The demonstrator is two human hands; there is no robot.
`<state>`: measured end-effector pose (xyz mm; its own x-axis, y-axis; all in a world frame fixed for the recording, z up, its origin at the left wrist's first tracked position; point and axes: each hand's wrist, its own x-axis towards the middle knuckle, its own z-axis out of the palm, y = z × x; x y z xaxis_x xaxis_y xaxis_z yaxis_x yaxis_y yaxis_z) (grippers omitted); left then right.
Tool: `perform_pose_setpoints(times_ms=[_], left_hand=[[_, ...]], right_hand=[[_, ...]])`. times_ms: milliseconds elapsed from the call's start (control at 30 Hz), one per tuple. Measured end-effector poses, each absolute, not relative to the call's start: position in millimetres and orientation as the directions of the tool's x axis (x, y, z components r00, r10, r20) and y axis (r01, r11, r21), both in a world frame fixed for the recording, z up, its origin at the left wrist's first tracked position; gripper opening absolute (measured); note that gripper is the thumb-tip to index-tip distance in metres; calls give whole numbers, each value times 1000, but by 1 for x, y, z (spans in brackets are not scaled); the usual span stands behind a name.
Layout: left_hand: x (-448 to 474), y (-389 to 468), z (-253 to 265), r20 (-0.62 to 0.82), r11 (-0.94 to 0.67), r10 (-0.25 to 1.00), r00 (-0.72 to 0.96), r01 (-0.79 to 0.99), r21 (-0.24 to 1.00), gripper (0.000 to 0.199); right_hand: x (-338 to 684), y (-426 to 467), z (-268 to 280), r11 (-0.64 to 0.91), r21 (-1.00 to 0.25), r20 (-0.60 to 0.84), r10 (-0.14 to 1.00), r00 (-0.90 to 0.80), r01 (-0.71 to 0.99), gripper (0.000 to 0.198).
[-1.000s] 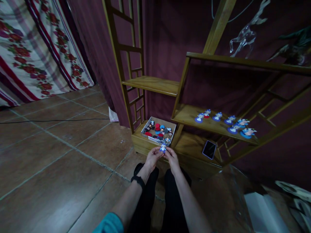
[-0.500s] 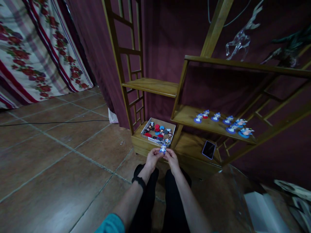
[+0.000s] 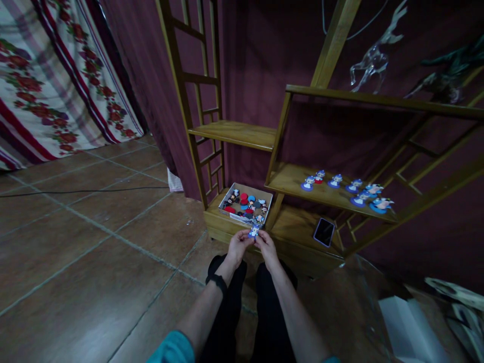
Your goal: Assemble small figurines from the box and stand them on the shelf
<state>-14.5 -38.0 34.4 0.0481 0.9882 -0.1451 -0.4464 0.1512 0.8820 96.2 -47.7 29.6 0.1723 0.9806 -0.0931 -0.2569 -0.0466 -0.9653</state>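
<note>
A small white-and-purple figurine is held upright between the fingers of both hands, just in front of the box. My left hand grips it from the left, a dark band on its wrist. From the right, my right hand pinches it too. Behind them sits an open cardboard box on the low shelf, with several figurines and red, blue and black round pieces inside. More figurines like the held one, such as a white-and-purple figurine, stand on the middle shelf to the right.
A phone or tablet with a dark screen lies on the lower shelf. Above stands a clear horse-like ornament, with a dark sculpture beside it. A pale box rests on the floor at right. A black cable crosses the tiles at left.
Both hands keep hold of the figurine at nearly the same spot; it looks slightly turned or tilted. The whole view has shifted a little. Box and shelf figurines stay in place.
</note>
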Motion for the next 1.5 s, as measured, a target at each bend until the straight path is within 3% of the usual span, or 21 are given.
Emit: perform_pose_setpoints(times_ms=[633, 1500], left_hand=[[-14, -38, 32, -125, 151, 988, 90, -385, 911, 39], [-13, -36, 28, -203, 235, 972, 119, -446, 864, 42]], right_hand=[[99, -41, 17, -45, -978, -86, 976, 202, -202, 31], [97, -42, 27, -62, -973, -108, 973, 202, -221, 26]])
